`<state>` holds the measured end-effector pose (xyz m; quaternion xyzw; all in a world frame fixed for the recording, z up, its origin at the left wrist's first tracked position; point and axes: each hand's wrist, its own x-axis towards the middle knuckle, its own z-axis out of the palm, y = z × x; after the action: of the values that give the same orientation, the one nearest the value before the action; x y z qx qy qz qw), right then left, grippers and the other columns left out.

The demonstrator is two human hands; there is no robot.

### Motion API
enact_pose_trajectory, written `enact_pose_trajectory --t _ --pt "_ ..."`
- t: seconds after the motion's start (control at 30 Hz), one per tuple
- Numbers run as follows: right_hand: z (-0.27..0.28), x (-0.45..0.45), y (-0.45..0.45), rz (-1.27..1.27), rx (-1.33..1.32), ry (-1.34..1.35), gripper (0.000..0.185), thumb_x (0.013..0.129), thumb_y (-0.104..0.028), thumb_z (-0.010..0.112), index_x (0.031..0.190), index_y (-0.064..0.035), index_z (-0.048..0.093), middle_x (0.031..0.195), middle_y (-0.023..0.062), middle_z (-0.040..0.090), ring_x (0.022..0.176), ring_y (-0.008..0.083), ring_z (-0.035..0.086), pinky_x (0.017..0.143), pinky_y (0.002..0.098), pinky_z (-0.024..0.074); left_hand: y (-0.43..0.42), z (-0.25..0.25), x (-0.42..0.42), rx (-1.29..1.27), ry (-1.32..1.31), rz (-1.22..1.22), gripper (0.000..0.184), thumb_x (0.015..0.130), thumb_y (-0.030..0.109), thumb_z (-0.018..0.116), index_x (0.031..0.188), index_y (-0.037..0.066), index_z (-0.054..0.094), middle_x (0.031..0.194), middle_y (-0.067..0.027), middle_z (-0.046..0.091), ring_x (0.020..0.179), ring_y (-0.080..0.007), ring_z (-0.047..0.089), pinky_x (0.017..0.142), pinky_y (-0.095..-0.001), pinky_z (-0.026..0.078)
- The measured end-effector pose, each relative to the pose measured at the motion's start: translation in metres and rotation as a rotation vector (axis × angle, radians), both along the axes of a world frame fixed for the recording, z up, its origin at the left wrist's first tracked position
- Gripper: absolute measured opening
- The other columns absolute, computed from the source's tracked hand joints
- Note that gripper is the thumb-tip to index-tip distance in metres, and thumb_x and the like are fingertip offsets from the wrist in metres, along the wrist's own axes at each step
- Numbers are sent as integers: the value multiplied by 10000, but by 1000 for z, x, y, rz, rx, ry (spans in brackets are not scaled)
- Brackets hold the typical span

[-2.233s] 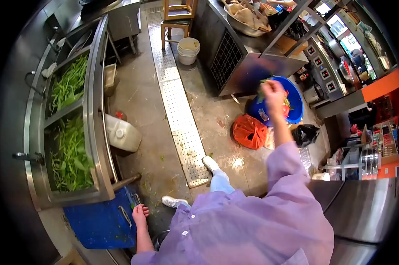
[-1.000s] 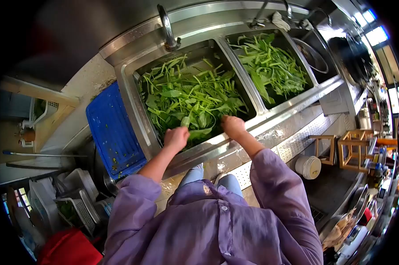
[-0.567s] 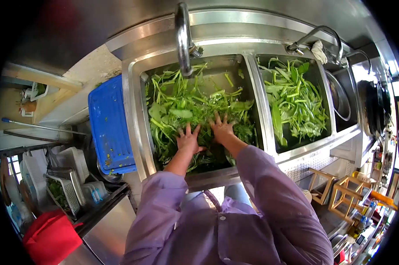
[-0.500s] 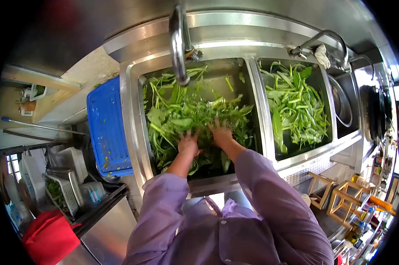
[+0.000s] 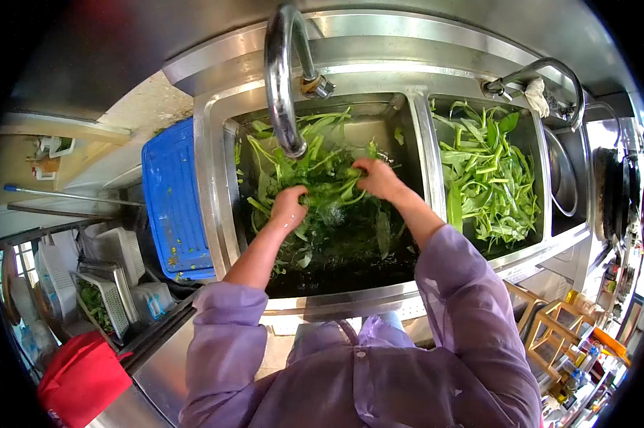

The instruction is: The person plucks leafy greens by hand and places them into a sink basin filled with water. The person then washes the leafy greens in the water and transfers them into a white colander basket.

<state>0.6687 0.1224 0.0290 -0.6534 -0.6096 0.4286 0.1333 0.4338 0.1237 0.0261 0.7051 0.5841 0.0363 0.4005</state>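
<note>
Leafy greens [image 5: 322, 160] lie bunched in the water of the left sink basin [image 5: 217, 178]. My left hand [image 5: 289, 207] is closed on the near left side of the bunch, wet, with its fingertips partly among the leaves. On the right side of the same bunch, my right hand [image 5: 379, 178] is closed round some stems. Dark water with a few loose leaves shows between my hands and the basin's near edge. A curved faucet [image 5: 280, 93] hangs over the bunch. More greens [image 5: 489, 171] fill the basin to the right.
A blue lid [image 5: 179, 200] with leaf scraps stands left of the sink. White baskets [image 5: 111, 299] and a red bag [image 5: 83, 378] are at the lower left. A second faucet [image 5: 550, 64], a cloth [image 5: 536, 98] and a metal bowl [image 5: 563, 171] are at the right, wooden stools [image 5: 554, 328] below.
My hands have gone from the chair-side floor area to the sink. Most recently they moved apart from spread fingers to closed ones, and the greens shifted toward the back, baring dark water in front.
</note>
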Motion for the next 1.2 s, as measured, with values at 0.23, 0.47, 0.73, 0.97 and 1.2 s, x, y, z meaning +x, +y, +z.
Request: enact_pose_trajectory --t 0.23,0.47,0.73,0.97,1.2 --pt "26 -22 -35 132 -214 -503 1034 592 -537 676 1357 -232 51 1399 150 43 1227 440 177 933 548 296 -15 40 11 9 297 -180 897 629 460 688 1343 281 174 1391 -179 50 1215 -482 148 926 -605 221" --pt "-74 -56 -55 380 -344 -820 882 706 -437 622 1364 -226 73 1420 64 37 1225 389 230 905 479 353 -19 -58 32 -276 722 -327 944 636 470 678 1354 281 95 1413 -95 -35 1265 -390 101 973 -458 296" --pt "-41 -24 -20 453 -279 -480 405 721 -232 608 1104 -129 523 1079 139 537 982 271 524 835 375 422 -2 -23 15 -143 321 -209 393 694 117 606 1080 82 538 978 -184 576 859 -326 570 763 -393 451" --pt "26 13 -27 -177 192 -268 541 650 -169 664 1148 -143 455 1150 190 453 895 330 548 766 363 472 8 61 -21 -63 76 -58 443 694 184 609 1128 174 519 1183 -144 465 1007 -262 504 814 -357 412" --pt "-21 -50 -44 5 -279 -618 951 677 -423 658 1360 -238 22 1407 124 55 1199 397 278 918 470 360 -30 11 31 -77 630 -241 749 742 392 603 1341 259 174 1393 -142 107 1239 -364 212 946 -454 321"
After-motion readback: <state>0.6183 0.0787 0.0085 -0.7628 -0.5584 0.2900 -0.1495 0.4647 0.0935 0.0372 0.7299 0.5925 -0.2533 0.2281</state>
